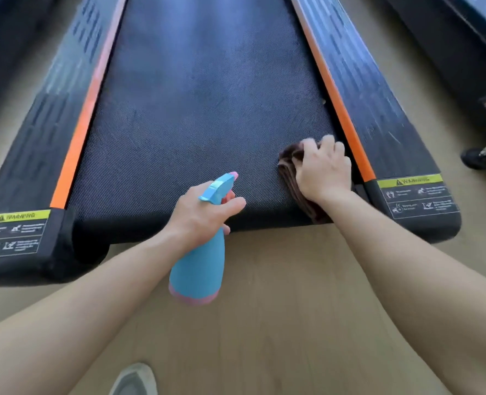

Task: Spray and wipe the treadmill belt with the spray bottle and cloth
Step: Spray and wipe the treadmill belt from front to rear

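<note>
I am in the wiping step. My right hand (324,172) bears down on the brown cloth (290,169), fingers curled over its bunched top, at the near right corner of the treadmill belt (196,115), just beside the orange strip (335,95) of the right side rail. My left hand (204,212) grips the blue spray bottle (199,266) by the neck with a finger at the trigger. The pink-tipped nozzle points forward over the belt's near edge, and the bottle's body hangs above the wooden floor (278,295). Most of the belt, I judge, lies ahead of the cloth. The next move calls for sweeping the cloth leftward under steady pressure, keeping it off the rail and spraying ahead of it. I cannot tell which parts are wet.
</note>
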